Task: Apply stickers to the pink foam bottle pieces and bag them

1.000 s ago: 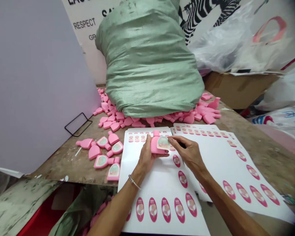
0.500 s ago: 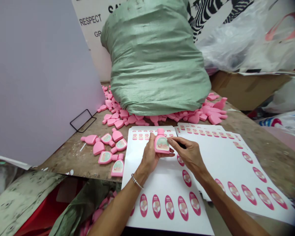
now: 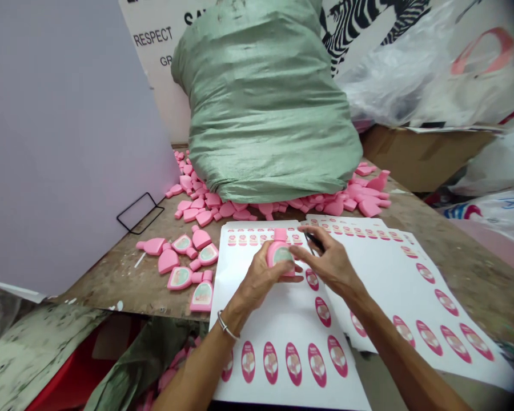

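My left hand (image 3: 259,278) is closed round a small pink bottle (image 3: 279,252) with a pale label on its face, held upright above a white sticker sheet (image 3: 282,319). My right hand (image 3: 329,264) is closed on a thin dark tool (image 3: 313,240) whose tip points up and left, and its thumb touches the bottle's right side. A second sticker sheet (image 3: 381,274) lies under my right forearm.
A big green woven sack (image 3: 265,103) stands at the back with loose pink bottles (image 3: 205,208) spilling round its base. Several labelled pink bottles (image 3: 188,265) lie left of the sheets. A lilac board (image 3: 64,137) leans at the left; a cardboard box (image 3: 424,157) sits at the right.
The label that was half lifted off the bottle's face now lies flat on it. My right hand shifted up slightly, with the tool now showing above its fingers.
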### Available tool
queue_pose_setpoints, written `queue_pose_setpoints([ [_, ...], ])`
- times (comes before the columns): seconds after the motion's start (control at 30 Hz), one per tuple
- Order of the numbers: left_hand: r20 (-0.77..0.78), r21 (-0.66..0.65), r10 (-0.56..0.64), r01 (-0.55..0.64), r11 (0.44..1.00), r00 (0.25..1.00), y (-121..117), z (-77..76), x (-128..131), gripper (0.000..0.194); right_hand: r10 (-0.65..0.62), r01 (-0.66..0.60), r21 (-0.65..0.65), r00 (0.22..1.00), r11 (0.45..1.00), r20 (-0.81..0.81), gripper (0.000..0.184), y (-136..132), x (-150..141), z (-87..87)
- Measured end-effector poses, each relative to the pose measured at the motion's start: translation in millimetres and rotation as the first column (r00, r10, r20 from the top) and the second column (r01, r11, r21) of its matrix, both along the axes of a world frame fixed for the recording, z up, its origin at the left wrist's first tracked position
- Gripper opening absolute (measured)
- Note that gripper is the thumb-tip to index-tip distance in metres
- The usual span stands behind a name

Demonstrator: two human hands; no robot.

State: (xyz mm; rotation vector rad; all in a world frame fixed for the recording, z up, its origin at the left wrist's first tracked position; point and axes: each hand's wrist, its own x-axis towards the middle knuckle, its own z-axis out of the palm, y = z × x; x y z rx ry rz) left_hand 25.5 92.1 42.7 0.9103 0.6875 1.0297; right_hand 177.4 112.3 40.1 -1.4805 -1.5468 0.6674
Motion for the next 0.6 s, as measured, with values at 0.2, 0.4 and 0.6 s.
queue_pose_setpoints([
  [0.2,-0.286,0.096,0.106,-0.081,0.992,0.953,-10.7,9.3,-38.8,0.034,-0.063,0.064,-0.117,0.998,0.991,0.016,0.059,5.9,33.2,-6.8],
  [0.4,-0.793,0.409,0.565,-0.488,0.771,0.228,-11.3,-17.0,-140.0,0.047,-0.039,0.117,-0.404,0.98,0.907,0.195,0.051,-44.0,72.5,-54.4],
  [0.6,-0.861,0.47,0.508,-0.41,0.781,-0.019,-4.8,-40.8,-183.7,0.049,-0.061,0.099,-0.317,0.99,0.943,0.126,0.035,-59.6,59.7,-71.1],
])
